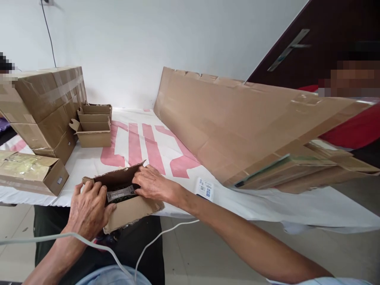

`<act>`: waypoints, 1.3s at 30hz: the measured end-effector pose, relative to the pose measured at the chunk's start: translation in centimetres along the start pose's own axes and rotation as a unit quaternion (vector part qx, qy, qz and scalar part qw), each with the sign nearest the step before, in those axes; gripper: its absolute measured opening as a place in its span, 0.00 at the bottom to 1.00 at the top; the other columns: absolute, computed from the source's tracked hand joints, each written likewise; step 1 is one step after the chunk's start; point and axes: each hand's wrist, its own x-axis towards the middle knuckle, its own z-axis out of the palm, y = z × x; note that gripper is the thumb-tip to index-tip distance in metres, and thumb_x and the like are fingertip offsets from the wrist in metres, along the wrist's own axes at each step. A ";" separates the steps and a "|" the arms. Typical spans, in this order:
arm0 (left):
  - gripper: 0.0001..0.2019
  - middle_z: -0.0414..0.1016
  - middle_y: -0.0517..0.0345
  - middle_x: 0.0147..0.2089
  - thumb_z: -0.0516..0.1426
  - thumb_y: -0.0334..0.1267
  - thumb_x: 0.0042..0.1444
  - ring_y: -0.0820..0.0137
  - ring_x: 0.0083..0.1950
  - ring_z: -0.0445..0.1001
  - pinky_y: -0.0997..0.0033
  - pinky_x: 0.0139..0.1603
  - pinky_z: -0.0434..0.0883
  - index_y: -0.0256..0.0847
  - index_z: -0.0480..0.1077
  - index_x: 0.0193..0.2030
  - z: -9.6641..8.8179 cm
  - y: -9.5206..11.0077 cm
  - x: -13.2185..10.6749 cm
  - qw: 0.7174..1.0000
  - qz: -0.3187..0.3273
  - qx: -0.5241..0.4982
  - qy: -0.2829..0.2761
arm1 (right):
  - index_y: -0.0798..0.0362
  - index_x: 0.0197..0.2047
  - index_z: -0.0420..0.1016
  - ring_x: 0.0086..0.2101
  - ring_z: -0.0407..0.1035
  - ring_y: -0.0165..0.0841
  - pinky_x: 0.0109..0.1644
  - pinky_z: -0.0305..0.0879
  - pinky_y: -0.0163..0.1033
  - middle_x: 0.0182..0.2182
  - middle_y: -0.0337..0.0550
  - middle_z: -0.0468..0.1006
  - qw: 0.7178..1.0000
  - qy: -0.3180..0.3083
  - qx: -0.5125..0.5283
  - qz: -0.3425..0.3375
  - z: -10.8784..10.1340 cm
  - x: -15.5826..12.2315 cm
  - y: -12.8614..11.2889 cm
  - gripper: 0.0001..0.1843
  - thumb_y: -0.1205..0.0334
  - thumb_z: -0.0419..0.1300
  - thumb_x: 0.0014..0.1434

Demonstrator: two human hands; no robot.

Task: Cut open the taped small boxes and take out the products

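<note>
One open brown cardboard box (pixel 133 213) sits at the near edge of a red-printed, white-clothed bench (pixel 150 146), left grip (pixel 88 206) clasping its corner, right grip (pixel 152 183) inside, can't tell if pinching; white wall (pixel 133 47) behind.

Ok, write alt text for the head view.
A person's left hand and right hand touch an open cardboard box with a grey item inside, at the edge of a pink-marked white cloth. Taped cartons are stacked at left; a large cardboard panel stands at right.

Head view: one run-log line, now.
open box: grey item inside | left hand: at box's left end | right hand: at box's opening
</note>
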 end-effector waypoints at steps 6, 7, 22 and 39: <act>0.29 0.73 0.29 0.68 0.71 0.50 0.53 0.39 0.61 0.75 0.33 0.66 0.64 0.37 0.76 0.57 1.0 0.6 1.4 0.999 0.043 -0.023 0.023 | 0.56 0.44 0.86 0.53 0.71 0.48 0.55 0.60 0.47 0.45 0.55 0.85 0.995 -0.071 -0.044 -0.056 -1.5 1.7 -0.2 0.07 0.65 0.69 0.63; 0.33 0.70 0.27 0.71 0.72 0.51 0.51 0.38 0.61 0.74 0.33 0.66 0.65 0.37 0.74 0.60 1.1 0.3 1.4 0.999 0.034 -0.027 0.023 | 0.56 0.42 0.85 0.53 0.70 0.47 0.53 0.60 0.47 0.44 0.55 0.85 0.994 -0.078 -0.057 -0.056 -1.6 1.8 -0.2 0.05 0.67 0.67 0.63; 0.43 0.62 0.35 0.77 0.73 0.49 0.49 0.37 0.72 0.64 0.35 0.62 0.71 0.51 0.67 0.72 4.7 -3.3 -0.9 0.992 -0.019 -0.110 -0.060 | 0.53 0.42 0.84 0.53 0.68 0.50 0.61 0.59 0.55 0.43 0.57 0.81 0.988 0.084 -0.119 0.043 1.0 -3.8 4.7 0.15 0.76 0.56 0.65; 0.02 0.60 0.37 0.77 0.62 0.34 0.61 0.45 0.69 0.72 0.46 0.59 0.78 0.42 0.72 0.39 7.7 -3.6 -3.4 0.978 -0.032 -0.204 0.024 | 0.61 0.50 0.84 0.51 0.81 0.49 0.49 0.73 0.44 0.49 0.61 0.86 0.980 -0.184 -0.036 -0.066 2.5 7.5 -2.6 0.11 0.69 0.64 0.65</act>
